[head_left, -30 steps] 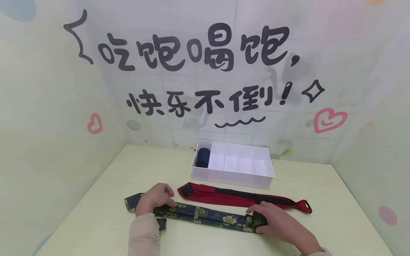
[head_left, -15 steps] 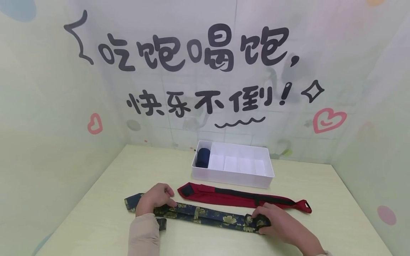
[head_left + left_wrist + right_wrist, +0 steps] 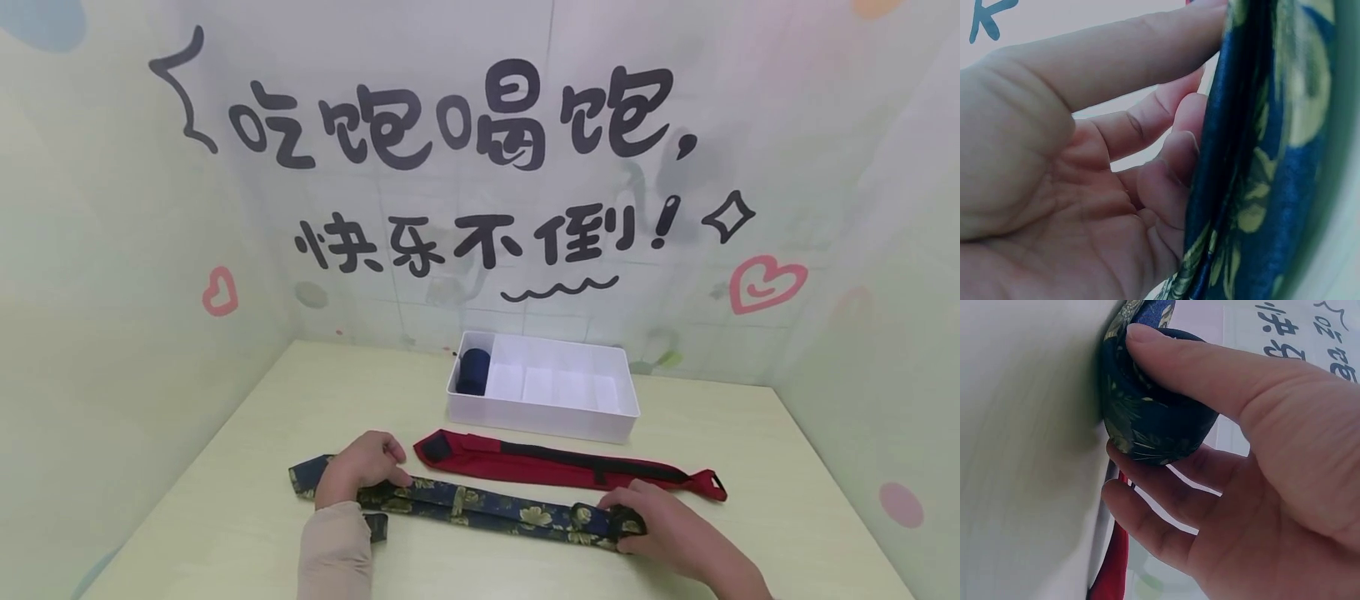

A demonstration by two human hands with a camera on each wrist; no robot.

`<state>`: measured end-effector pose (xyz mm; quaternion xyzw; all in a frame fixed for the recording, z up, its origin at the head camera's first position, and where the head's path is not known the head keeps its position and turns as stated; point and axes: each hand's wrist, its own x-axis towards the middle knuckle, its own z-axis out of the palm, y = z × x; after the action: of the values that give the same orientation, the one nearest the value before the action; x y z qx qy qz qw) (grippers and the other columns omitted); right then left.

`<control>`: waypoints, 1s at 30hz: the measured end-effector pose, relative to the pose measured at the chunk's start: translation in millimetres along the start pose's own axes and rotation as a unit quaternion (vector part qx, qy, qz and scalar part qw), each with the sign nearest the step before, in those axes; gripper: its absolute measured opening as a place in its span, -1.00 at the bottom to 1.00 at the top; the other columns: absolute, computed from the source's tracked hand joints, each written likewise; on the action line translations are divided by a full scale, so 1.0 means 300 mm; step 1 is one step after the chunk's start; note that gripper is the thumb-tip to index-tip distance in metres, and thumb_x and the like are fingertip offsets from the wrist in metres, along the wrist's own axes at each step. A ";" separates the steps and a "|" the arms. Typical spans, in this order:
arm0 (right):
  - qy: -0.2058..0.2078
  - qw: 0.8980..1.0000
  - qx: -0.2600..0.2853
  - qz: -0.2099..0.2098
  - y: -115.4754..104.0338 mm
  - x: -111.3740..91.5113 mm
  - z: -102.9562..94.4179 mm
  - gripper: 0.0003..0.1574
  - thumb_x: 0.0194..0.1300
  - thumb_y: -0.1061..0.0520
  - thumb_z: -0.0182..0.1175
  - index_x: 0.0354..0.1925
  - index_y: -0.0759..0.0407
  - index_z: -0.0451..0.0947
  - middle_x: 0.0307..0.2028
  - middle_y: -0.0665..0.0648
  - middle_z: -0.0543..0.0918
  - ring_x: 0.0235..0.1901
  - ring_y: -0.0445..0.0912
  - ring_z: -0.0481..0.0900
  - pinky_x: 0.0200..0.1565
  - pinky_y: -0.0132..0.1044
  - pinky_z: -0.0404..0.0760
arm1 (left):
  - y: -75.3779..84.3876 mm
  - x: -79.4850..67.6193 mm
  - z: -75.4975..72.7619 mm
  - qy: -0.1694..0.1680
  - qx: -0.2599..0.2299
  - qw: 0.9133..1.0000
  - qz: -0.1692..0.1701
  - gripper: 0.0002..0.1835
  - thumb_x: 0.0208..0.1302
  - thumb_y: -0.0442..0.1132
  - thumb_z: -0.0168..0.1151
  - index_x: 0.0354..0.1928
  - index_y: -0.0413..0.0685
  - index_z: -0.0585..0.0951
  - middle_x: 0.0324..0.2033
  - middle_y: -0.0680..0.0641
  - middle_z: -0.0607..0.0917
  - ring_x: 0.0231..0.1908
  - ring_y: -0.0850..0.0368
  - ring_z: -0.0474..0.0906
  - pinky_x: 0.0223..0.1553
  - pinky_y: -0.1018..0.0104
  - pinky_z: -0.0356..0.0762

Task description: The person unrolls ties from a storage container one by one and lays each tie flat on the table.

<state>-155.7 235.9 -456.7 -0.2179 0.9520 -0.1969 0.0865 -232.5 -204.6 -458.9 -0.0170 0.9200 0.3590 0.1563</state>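
Observation:
A navy necktie with gold flowers (image 3: 495,506) lies lengthwise across the table, its wide tip (image 3: 303,477) poking out left of my left hand (image 3: 363,462). That hand holds the tie down near this end, thumb and curled fingers at its edge in the left wrist view. A dark narrow piece (image 3: 378,527) of tie shows beside the left sleeve. At the tie's other end my right hand (image 3: 663,525) grips a small coil of the same fabric (image 3: 1154,419), thumb on one side and fingers beneath. Part of the coil is hidden behind the fingers in the head view.
Just beyond lies a red necktie (image 3: 480,468), back side up with its black narrow strip showing. Behind it stands a white divided box (image 3: 540,414); a rolled navy piece (image 3: 474,372) sits in its left compartment. Printed curtains enclose the table's back and sides.
My right hand and the coil have shifted a little to the right, with more of the floral tie lying flat behind them. The left hand stays where it was.

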 end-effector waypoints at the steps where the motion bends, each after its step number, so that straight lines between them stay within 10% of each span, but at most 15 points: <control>1: -0.001 1.000 0.002 0.001 0.004 -0.004 0.000 -0.52 0.12 0.01 0.53 0.01 -0.25 0.64 -0.15 -0.20 0.57 -0.19 -0.36 0.46 -0.06 -0.28 0.63 | 0.001 0.000 0.002 0.000 0.000 1.000 0.000 -0.70 0.07 -0.26 0.55 -0.21 -0.13 0.61 -0.28 -0.07 0.65 -0.28 0.05 0.52 -0.18 0.12 0.53; 30: -0.034 0.997 0.052 0.036 0.085 -0.042 -0.058 -0.60 0.11 0.06 0.53 -0.13 -0.21 0.57 -0.14 -0.13 0.62 -0.15 -0.26 0.49 -0.12 -0.30 0.57 | 0.008 0.002 0.002 0.001 0.007 1.000 0.001 -0.72 0.10 -0.26 0.52 -0.21 -0.13 0.60 -0.28 -0.09 0.65 -0.26 0.04 0.53 -0.17 0.10 0.53</control>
<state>-158.7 268.3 -450.5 -0.1856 0.9441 -0.2355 0.1368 -233.1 -202.6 -457.9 -0.0152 0.9225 0.3529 0.1555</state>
